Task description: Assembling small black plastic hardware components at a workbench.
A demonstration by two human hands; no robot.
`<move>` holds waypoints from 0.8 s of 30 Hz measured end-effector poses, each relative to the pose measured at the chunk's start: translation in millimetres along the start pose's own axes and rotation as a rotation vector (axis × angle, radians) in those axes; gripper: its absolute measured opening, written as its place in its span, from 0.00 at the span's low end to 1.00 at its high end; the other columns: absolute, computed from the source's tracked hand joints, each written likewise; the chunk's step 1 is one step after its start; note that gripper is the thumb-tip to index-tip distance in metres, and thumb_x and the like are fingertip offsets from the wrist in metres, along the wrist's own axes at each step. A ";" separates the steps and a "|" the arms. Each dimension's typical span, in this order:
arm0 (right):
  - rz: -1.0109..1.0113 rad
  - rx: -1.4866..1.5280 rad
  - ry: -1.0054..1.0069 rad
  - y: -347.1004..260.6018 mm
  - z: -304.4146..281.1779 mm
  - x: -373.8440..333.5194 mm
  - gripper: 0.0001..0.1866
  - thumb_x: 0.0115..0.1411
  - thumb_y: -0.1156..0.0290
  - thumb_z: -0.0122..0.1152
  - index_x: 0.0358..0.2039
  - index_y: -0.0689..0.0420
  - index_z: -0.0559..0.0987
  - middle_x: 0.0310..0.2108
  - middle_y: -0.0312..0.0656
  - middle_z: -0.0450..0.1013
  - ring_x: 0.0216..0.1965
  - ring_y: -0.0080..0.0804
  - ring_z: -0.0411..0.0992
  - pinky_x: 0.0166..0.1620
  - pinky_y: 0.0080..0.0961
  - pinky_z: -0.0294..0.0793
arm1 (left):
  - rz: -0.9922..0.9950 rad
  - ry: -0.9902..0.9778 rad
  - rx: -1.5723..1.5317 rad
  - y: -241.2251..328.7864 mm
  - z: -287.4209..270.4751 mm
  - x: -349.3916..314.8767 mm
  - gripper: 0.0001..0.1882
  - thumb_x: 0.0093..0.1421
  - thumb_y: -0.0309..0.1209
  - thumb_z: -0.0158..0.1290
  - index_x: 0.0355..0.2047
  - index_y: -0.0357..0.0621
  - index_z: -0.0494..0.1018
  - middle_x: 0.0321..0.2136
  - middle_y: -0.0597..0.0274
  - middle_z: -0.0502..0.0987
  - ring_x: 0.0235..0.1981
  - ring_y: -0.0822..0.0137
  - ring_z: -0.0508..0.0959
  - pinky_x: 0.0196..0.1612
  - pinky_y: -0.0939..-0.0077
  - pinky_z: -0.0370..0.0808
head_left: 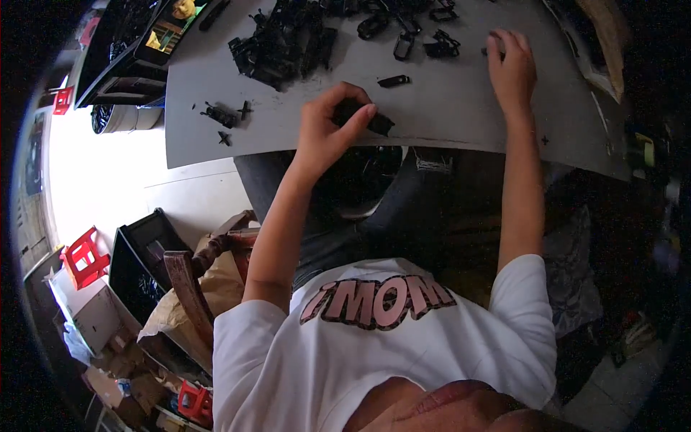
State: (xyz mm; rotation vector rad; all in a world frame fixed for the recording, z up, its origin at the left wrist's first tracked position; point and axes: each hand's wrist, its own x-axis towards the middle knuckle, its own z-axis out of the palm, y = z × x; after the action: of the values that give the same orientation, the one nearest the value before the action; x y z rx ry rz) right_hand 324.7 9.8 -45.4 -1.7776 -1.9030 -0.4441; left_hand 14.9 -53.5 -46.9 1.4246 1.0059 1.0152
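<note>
My left hand [332, 128] is curled at the near edge of the grey table, thumb and fingers closed round a black plastic part [380, 124]. Much of that part is hidden by the hand. Farther off to the right, my right hand [512, 68] reaches down to the tabletop with its fingers bent together. A small dark bit shows beside those fingertips, too little of it to name. Between the hands lies a slim oblong black piece [393, 81]. Beyond them is a heap of black plastic parts [277, 47], with several frame-like black pieces [404, 46] to its right.
A black part [219, 114] and small cross-shaped pieces [224, 137] lie at the table's left. A lit phone screen [170, 32] stands at the far left corner. Left of my seat are a wooden chair [183, 284], a black crate [144, 248] and a red stool [88, 259].
</note>
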 end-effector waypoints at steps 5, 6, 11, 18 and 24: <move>-0.012 0.315 -0.282 -26.0 14.5 15.0 0.14 0.59 0.57 0.54 0.39 0.53 0.77 0.37 0.39 0.71 0.33 0.33 0.73 0.38 0.31 0.72 | 0.120 0.014 -0.003 2.4 -2.3 0.2 0.06 0.53 0.26 0.55 0.29 0.38 0.70 0.22 0.70 0.71 0.25 0.80 0.68 0.29 0.84 0.66; -0.041 0.308 -0.293 -18.6 23.7 14.4 0.14 0.58 0.58 0.55 0.39 0.53 0.77 0.36 0.38 0.72 0.32 0.32 0.73 0.37 0.31 0.72 | 0.119 0.018 0.001 3.6 -2.7 0.9 0.06 0.53 0.26 0.55 0.29 0.38 0.70 0.22 0.70 0.71 0.25 0.80 0.68 0.29 0.84 0.66; 0.075 0.292 -0.318 -30.7 20.4 8.9 0.14 0.56 0.59 0.59 0.37 0.54 0.77 0.30 0.37 0.73 0.28 0.30 0.73 0.34 0.30 0.72 | -0.022 0.045 -0.136 3.0 -15.0 6.7 0.04 0.51 0.24 0.53 0.26 0.39 0.69 0.23 0.70 0.70 0.26 0.79 0.68 0.31 0.85 0.66; -0.075 0.338 -0.049 -78.4 -36.4 -44.8 0.10 0.49 0.69 0.66 0.31 0.57 0.76 0.32 0.40 0.73 0.32 0.31 0.72 0.33 0.27 0.71 | 0.289 0.183 0.569 11.0 -45.5 51.1 0.13 0.49 0.21 0.54 0.37 0.44 0.71 0.25 0.65 0.72 0.24 0.76 0.73 0.28 0.83 0.70; -0.144 0.403 -0.160 -97.5 -40.8 -73.6 0.10 0.49 0.72 0.65 0.32 0.58 0.75 0.34 0.40 0.70 0.37 0.35 0.71 0.36 0.30 0.72 | 0.295 0.077 1.101 28.5 -33.4 82.5 0.07 0.54 0.30 0.49 0.32 0.41 0.70 0.30 0.53 0.72 0.30 0.51 0.76 0.28 0.62 0.73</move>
State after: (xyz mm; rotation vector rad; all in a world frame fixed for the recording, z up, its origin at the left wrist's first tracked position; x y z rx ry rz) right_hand 235.5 -83.1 -43.4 -1.4537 -2.0629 0.0394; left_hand 7.5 32.6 -11.3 2.4902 1.5502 0.7089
